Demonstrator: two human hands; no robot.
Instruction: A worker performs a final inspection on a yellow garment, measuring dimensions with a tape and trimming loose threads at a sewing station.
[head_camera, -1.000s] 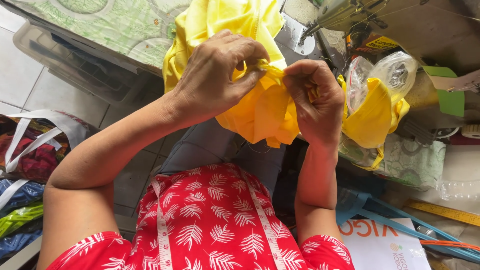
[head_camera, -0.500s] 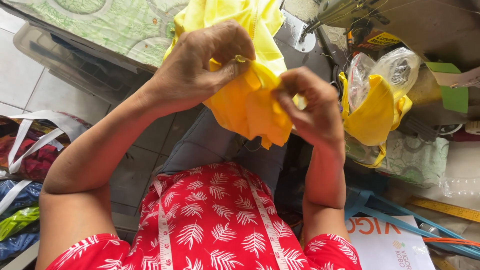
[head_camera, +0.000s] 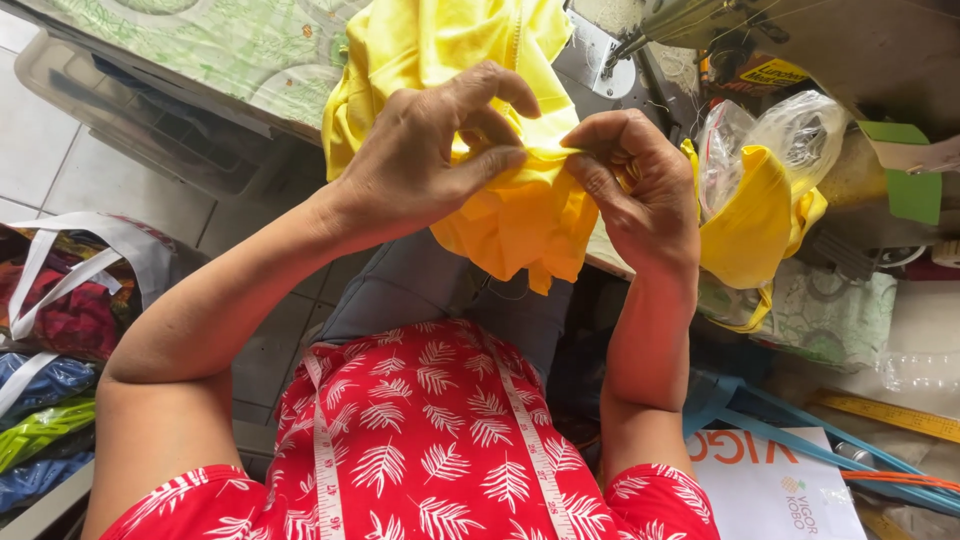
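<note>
Yellow fabric (head_camera: 520, 215) is pinched tight between both hands, left hand (head_camera: 425, 160) and right hand (head_camera: 635, 185), just off the tabletop (head_camera: 230, 60) edge.

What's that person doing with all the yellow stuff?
A person in a red leaf-print top is holding a piece of yellow fabric up in front of them. The left hand and the right hand each pinch its folded top edge, close together. A white measuring tape hangs around their neck, and more yellow cloth lies beside a clear plastic bag.
</note>
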